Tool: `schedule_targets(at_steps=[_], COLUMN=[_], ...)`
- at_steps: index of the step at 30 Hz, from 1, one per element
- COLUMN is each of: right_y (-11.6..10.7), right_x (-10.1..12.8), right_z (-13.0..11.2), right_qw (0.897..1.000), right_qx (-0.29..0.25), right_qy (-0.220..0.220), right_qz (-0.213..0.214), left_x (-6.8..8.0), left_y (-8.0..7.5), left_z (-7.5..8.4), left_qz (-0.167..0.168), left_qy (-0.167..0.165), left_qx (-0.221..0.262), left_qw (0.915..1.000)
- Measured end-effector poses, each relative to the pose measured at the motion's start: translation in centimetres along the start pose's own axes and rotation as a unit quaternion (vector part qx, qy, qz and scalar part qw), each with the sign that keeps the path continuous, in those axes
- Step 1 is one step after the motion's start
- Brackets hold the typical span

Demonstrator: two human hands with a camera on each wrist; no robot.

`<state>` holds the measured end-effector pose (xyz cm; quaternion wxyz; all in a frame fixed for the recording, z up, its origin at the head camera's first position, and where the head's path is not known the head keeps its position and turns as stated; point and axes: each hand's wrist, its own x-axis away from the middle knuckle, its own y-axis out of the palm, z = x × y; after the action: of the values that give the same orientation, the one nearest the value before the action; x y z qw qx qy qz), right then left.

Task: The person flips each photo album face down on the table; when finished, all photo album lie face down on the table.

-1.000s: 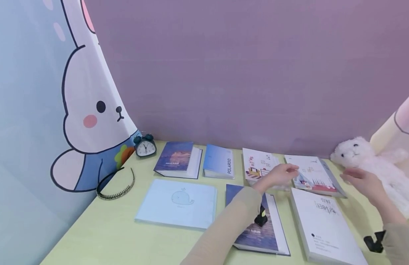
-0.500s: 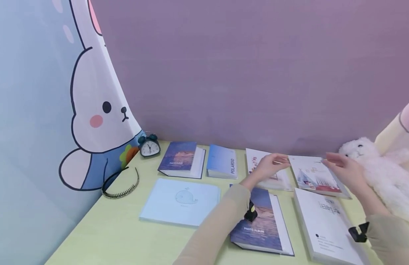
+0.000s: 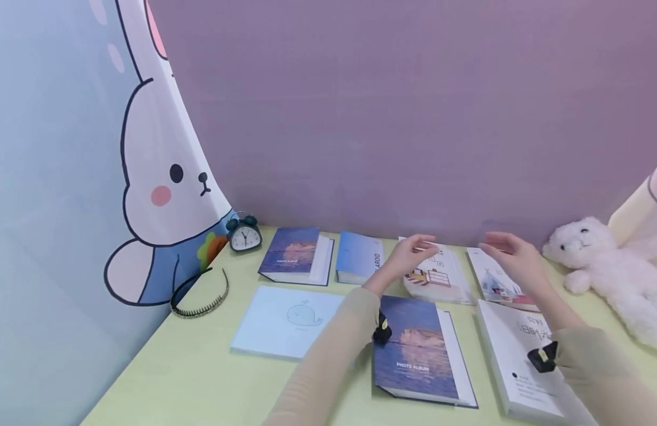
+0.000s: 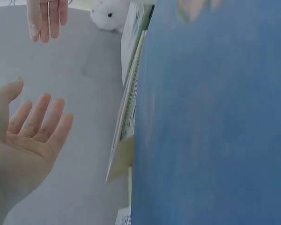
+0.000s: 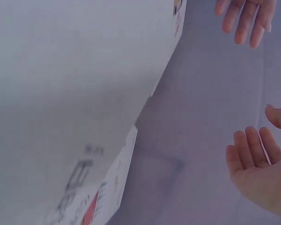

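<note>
Hands, left [image 3: 408, 255] & right [image 3: 511, 255], spread, empty, over albums [image 3: 437, 273], plush bear [image 3: 605, 266] nearby

The table [image 3: 200, 378] is pale yellow-green, the wall [image 3: 387, 106] behind it a flat mauve. The curtain [image 3: 67, 177] at the left is light blue, printed with a white cartoon rabbit outlined in black, pink on the cheek and ear, beside an orange carrot with green leaves. The alarm clock [image 3: 245, 234] is dark teal with a white face; the hairband [image 3: 200, 296] is black. One album [image 3: 288, 319] is pale blue with a thin whale outline. Two albums [image 3: 418, 349] [image 3: 295, 254] show a deep blue and orange sunset. Another album [image 3: 359, 255] is sky blue. The plush toy [image 3: 610, 266] is white. Both sleeves [image 3: 328, 367] are beige.
</note>
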<state>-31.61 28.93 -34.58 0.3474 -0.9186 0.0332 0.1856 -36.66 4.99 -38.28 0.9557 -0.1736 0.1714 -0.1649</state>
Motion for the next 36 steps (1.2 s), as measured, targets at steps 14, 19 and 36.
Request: schedule_targets(at_steps=[14, 19, 36], right_y=[5.0, 6.3, 11.1], right_x=[-1.6, -2.1, -2.1], right_z=[-3.8, -4.5, -3.8], right_qw=[0.999, 0.999, 0.979], right_qx=[0.008, -0.006, -0.072], right_qy=[-0.029, -0.021, 0.009], right_qz=[-0.017, -0.033, -0.192], left_x=[1.3, 1.9, 2.2], left_y=[-3.6, -4.2, -4.2], left_z=[-2.3, -2.9, -5.1], left_qz=[0.013, 0.012, -0.060], left_qy=[-0.029, -0.047, -0.093], left_qx=[-0.028, -0.043, -0.017], left_qw=[0.9991, 0.9979, 0.9937])
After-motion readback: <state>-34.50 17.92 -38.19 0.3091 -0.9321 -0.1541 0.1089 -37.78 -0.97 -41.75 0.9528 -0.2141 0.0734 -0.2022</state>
